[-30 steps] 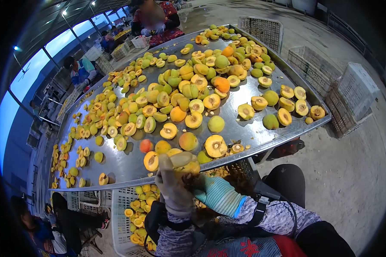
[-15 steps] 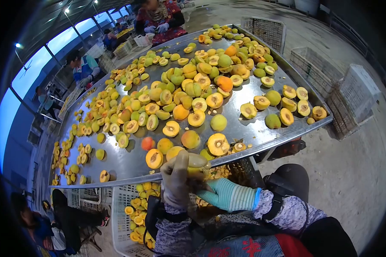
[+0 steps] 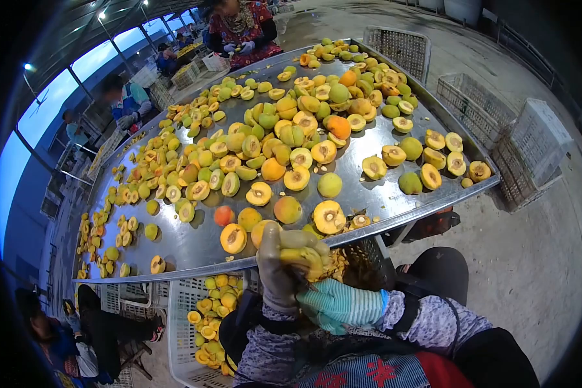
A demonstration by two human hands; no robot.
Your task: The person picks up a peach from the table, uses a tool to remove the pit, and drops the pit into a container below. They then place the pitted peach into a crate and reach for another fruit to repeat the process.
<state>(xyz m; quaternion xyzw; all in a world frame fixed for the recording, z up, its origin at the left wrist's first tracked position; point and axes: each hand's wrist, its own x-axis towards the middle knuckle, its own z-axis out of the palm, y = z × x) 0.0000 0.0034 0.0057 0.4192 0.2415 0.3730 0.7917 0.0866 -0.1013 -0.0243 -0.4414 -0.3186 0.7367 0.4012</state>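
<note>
My left hand [image 3: 278,268], in a pale rubber glove, is raised at the table's near edge with its fingers closed round a yellow peach half [image 3: 308,260]. The cut, hollow side of the half faces up and toward me. My right hand [image 3: 339,304], in a teal striped knit glove, is just below and right of it. Its fingers curl inward, and what they hold, if anything, is hidden. On the metal table [image 3: 200,249], cut peach halves [image 3: 233,238] and peaches [image 3: 288,210] lie just beyond my left hand.
A white crate [image 3: 181,323] of hollowed peach halves stands below left. Under the table edge, a dark crate [image 3: 375,262] holds yellow scraps. Plastic crates [image 3: 478,103] line the right side. Co-workers [image 3: 246,32] sit around the table and at lower left [image 3: 52,330].
My right hand has moved down and slightly left, away from the peach half. My left hand has shifted a little right, and the half's hollow now shows. The far co-worker's hands have moved.
</note>
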